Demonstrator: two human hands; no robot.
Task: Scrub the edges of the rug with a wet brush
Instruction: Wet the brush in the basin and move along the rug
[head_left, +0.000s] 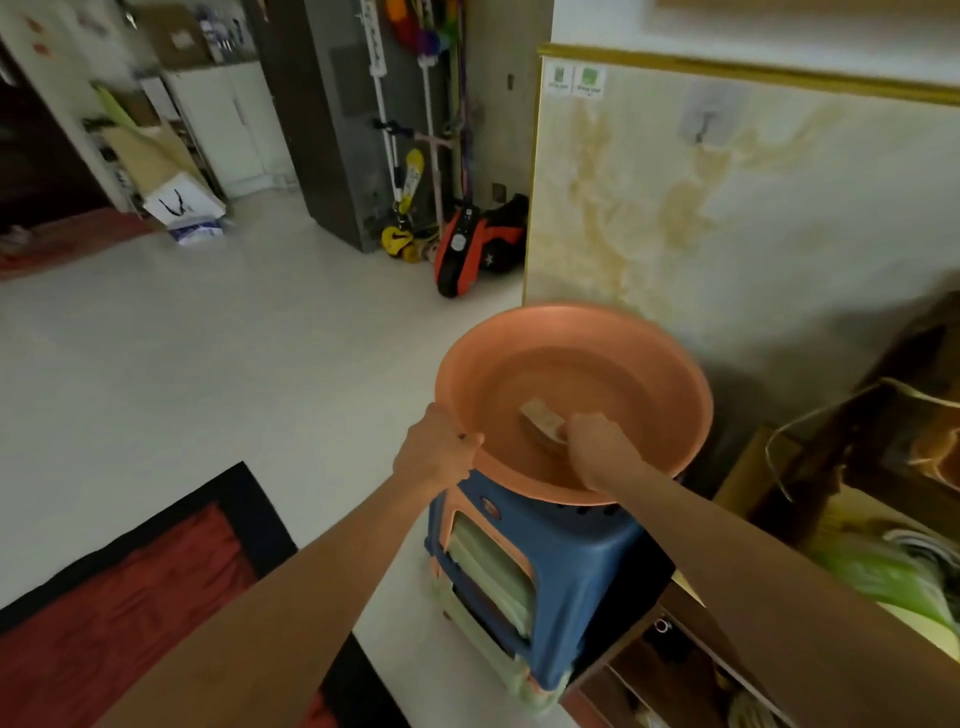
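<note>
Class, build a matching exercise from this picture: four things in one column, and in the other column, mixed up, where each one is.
Things:
1. brush
2. orange basin
3. red rug
4. left hand

Places:
A. on the stack of stools
B. on the floor, lower left
C. gripping the basin's near rim
D. inside the basin, held by the right hand

Pairs: 1-D, 2-A, 3-B, 4-C

Bare floor (208, 364) left; wall (727, 234) behind basin (519, 332).
</note>
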